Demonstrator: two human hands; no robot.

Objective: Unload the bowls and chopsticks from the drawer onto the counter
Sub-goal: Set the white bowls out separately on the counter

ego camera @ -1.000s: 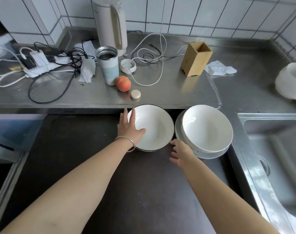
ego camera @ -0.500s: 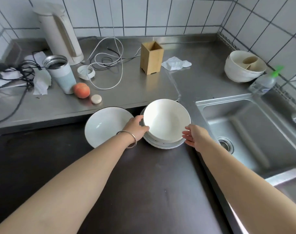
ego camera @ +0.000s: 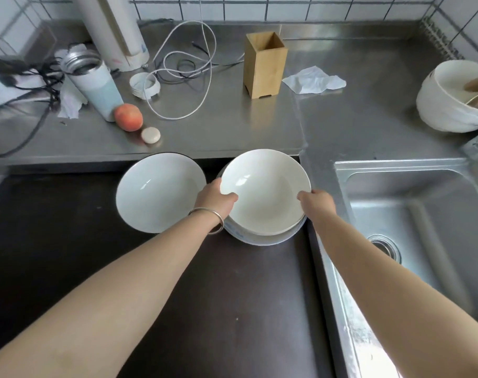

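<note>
— So, where are the hands?
— Both hold 1 white bowl [ego camera: 265, 192], the top one of a stack; the left hand [ego camera: 214, 199] grips its left rim, thumb hooked over the edge into the bowl; the right hand [ego camera: 318, 203] grips the right rim, thumb likewise over the edge; a thin metal bangle [ego camera: 208, 219] circles the left wrist.
— And where is that bowl?
— It sits in the open dark drawer [ego camera: 218, 309], near the drawer's back right corner, on top of the lower dishes [ego camera: 259, 237] of the stack; whether it is lifted clear of them, I cannot tell.
— Anything else in the drawer?
— A 2nd bowl [ego camera: 159, 195], white with a dark rim, lies just to the left, beside the left hand.
— What is on the steel counter [ego camera: 232, 126]?
— A wooden holder [ego camera: 263, 64] stands upright behind the bowls; a peach [ego camera: 128, 117] and a small round disc [ego camera: 150, 135] lie to the left; a crumpled tissue [ego camera: 313, 80] lies to the right; a sink [ego camera: 423, 214] is right of the drawer.
</note>
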